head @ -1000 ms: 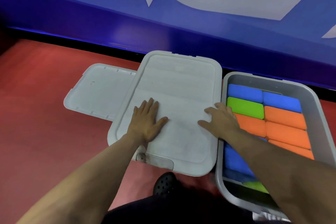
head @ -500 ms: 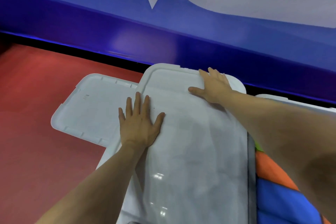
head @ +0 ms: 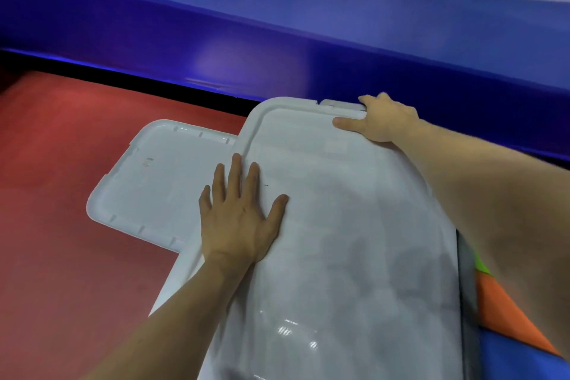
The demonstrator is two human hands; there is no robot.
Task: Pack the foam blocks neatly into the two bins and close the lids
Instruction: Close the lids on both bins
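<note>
A: What's far left of the frame?

B: Red floor [head: 61, 225]. Then a spare lid [head: 160, 182], grey-white, lying flat on it, inner side up w/ ribs along the rim. Its right end is tucked under the bin lid.

A: And centre?

B: Bin lid [head: 354, 256], big pale one, fills the middle & runs to the bottom edge. Left hand [head: 237, 219] lies flat on its left part, palm down, fingers straight & spread, thumb out to the right. Not gripping, just pressing on top.

A: Right hand?

B: Right hand [head: 385, 122] at the lid's far edge, upper centre-right of the frame. Thumb lies on top of the lid, fingers curl over the rim next to a small latch tab [head: 339, 103]. So it's gripping the lid's edge.

A: The blocks?

B: Only a sliver at lower right, beside the lid & below the right forearm: green block [head: 481, 265], orange block [head: 505, 315], blue block [head: 509, 361], touching each other. The bin they sit in is mostly hidden; a dark strip shows btwn lid & blocks.

A: Background?

B: Blue wall [head: 277, 40] w/ white shapes across the top.
</note>
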